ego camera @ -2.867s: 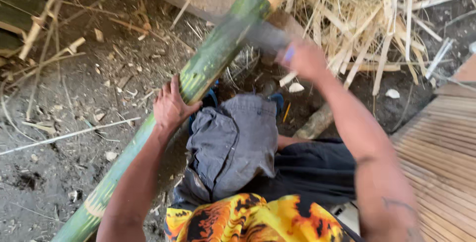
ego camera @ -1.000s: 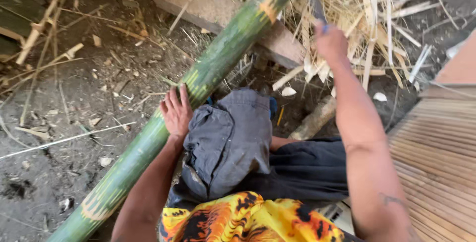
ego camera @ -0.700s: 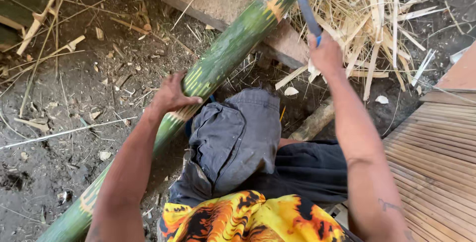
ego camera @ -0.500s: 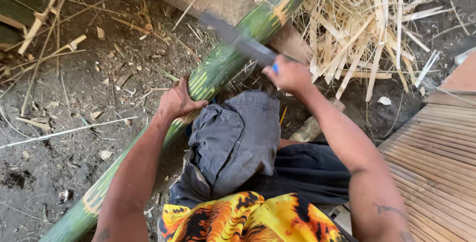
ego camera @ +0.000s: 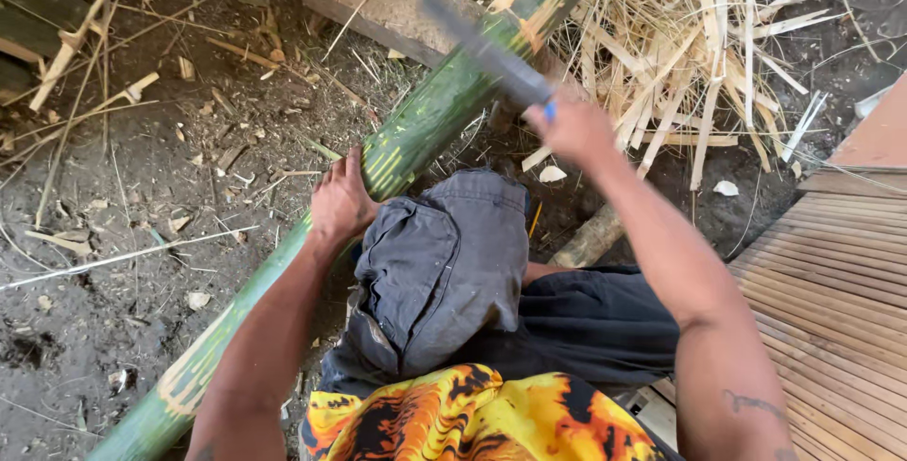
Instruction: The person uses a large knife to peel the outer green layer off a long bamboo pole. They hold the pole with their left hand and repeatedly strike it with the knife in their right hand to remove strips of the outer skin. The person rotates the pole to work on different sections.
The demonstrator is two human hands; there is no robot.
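While the left hand [ego camera: 340, 201] presses flat, fingers spread, on the green bamboo pole [ego camera: 416, 135], the right hand [ego camera: 572, 130], arm extended, grips a blurred blade [ego camera: 487, 50] above it.

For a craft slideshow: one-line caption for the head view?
Left hand steadies a green bamboo pole while the right hand holds a blade against it.

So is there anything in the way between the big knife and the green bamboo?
Nothing visible. The right hand holds the knife with its blurred blade lying across the green bamboo pole, and the left hand presses on the pole lower down, clear of the blade.
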